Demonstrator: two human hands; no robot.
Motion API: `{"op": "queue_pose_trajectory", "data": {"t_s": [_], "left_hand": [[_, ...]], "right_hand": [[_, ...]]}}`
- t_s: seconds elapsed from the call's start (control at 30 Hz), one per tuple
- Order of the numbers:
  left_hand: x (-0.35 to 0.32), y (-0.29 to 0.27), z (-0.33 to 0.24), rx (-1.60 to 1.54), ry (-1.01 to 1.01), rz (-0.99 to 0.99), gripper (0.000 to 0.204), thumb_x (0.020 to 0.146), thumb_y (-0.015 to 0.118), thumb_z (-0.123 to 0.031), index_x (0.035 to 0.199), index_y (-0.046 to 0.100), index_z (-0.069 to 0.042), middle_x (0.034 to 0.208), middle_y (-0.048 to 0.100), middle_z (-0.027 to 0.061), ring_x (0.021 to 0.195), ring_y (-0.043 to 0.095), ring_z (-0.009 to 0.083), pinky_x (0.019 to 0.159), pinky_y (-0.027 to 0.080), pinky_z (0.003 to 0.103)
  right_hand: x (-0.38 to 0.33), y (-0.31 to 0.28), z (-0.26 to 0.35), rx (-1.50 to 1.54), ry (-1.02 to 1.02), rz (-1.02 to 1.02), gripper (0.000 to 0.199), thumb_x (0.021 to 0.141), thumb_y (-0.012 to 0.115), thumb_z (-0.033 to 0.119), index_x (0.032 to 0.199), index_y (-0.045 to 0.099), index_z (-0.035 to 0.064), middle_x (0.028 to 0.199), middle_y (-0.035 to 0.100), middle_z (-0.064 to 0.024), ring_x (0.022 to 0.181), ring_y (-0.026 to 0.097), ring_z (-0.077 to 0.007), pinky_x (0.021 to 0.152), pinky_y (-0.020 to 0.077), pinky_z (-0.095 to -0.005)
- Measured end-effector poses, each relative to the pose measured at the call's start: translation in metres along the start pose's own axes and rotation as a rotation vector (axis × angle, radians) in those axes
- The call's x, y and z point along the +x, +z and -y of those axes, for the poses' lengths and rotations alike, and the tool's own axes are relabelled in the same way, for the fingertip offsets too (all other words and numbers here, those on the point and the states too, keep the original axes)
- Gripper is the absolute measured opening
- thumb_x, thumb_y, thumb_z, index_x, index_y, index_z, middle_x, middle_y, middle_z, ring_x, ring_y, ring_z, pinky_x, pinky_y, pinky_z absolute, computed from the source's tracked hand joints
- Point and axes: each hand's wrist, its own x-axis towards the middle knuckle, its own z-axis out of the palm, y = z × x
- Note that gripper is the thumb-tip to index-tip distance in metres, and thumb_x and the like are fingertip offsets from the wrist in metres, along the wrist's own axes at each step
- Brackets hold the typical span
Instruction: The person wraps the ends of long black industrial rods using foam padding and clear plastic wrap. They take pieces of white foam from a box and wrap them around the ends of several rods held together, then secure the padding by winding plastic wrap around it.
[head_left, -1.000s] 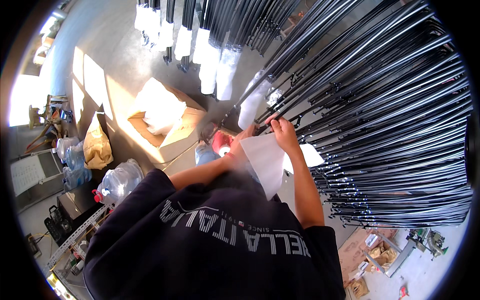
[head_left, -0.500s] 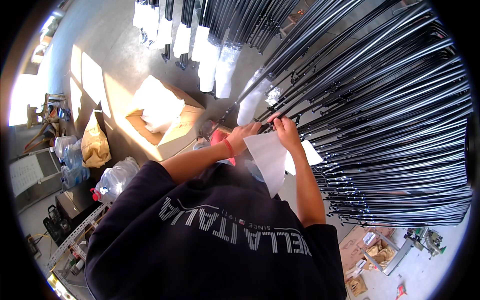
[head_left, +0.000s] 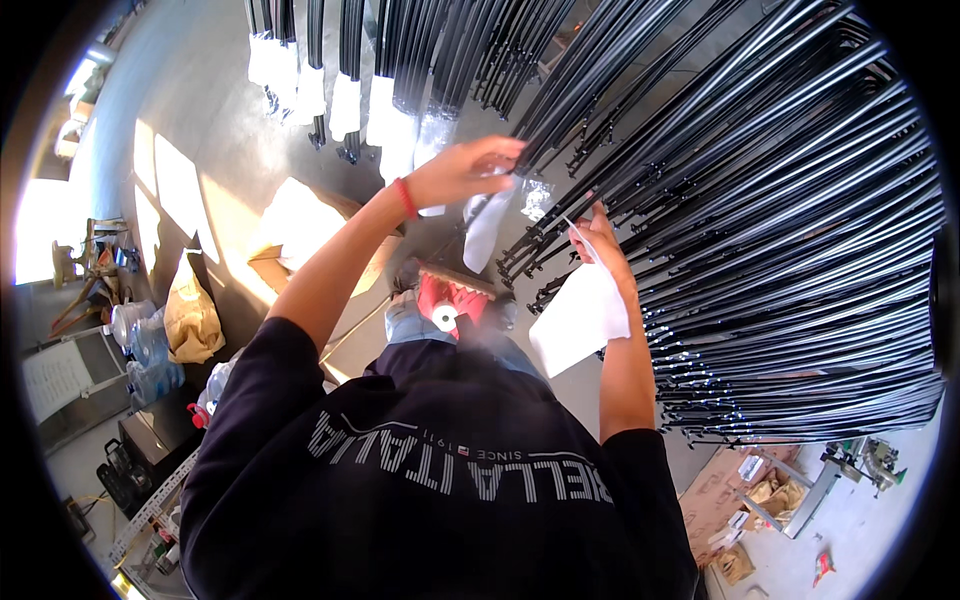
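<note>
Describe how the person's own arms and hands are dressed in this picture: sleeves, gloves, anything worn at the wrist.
Both forearms are bare below short black T-shirt sleeves. Left hand and right hand wear no gloves. A thin red band circles the left wrist; nothing visible on the right wrist.

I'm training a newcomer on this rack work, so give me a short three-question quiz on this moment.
1. True or false: the left hand reaches up to the hanging black metal rods.
2. What does the right hand hold? A) a white sheet of paper or plastic B) a brown paper bag C) a clear water bottle
3. What colour is the band on the left wrist?

Key:
1. True; the left hand is at the ends of the rods.
2. A; the white sheet hangs below the right hand. The brown paper bag stands on the floor.
3. Red; the red wristband.
</note>
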Motion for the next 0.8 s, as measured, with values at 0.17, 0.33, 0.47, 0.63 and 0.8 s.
{"op": "queue_pose_trajectory", "data": {"t_s": [0.17,0.33,0.47,0.63,0.8], "left_hand": [[0.057,0.013,0.029,0.171,0.061,0.169,0.037,0.084,0.056,-0.021,0.115,0.046,-0.005,0.1,0.057,0.006,0.095,0.053,0.0134,0.082,0.042,0.028],[0.09,0.036,0.033,-0.224,0.021,0.266,0.016,0.083,0.056,-0.015,0.091,0.055,-0.002,0.098,0.056,0.0066,0.094,0.053,0.0127,0.079,0.044,0.028],[0.116,0.073,0.03,-0.228,0.147,-0.03,0.028,0.08,0.059,-0.012,0.102,0.044,-0.005,0.108,0.049,0.0065,0.102,0.049,0.0151,0.086,0.041,0.028],[0.128,0.099,0.012,0.103,0.112,-0.319,0.033,0.074,0.067,-0.02,0.096,0.05,-0.001,0.081,0.056,0.0056,0.08,0.057,0.0154,0.075,0.045,0.026],[0.128,0.1,-0.004,0.193,0.07,-0.424,0.024,0.07,0.067,-0.016,0.081,0.055,0.001,0.07,0.059,0.0093,0.071,0.06,0.0151,0.067,0.048,0.025]], "right_hand": [[0.01,-0.007,0.007,-0.172,-0.047,-0.136,0.078,0.074,0.061,0.018,0.134,0.014,0.004,0.087,0.055,-0.0105,0.083,0.054,-0.0175,0.071,0.0437,-0.0279],[0.019,-0.021,0.014,0.069,-0.294,-0.068,0.082,0.07,0.06,0.007,0.135,0.011,0.0035,0.081,0.056,-0.0073,0.067,0.053,-0.0132,0.063,0.045,-0.0254],[0.046,-0.026,0.015,0.379,-0.363,0.015,0.077,0.068,0.053,0.0,0.136,0.017,0.008,0.079,0.054,-0.0069,0.067,0.052,-0.0122,0.064,0.0418,-0.0213],[0.035,-0.027,0.045,0.303,-0.247,-0.106,0.023,0.083,0.05,0.026,0.098,0.055,0.0089,0.055,0.045,0.0037,0.044,0.04,-0.0033,0.037,0.0264,-0.0188],[0.039,-0.029,0.051,0.289,-0.228,-0.121,0.015,0.083,0.047,0.02,0.09,0.056,0.0093,0.062,0.047,0.0017,0.046,0.041,-0.0046,0.036,0.0272,-0.0199]]}}
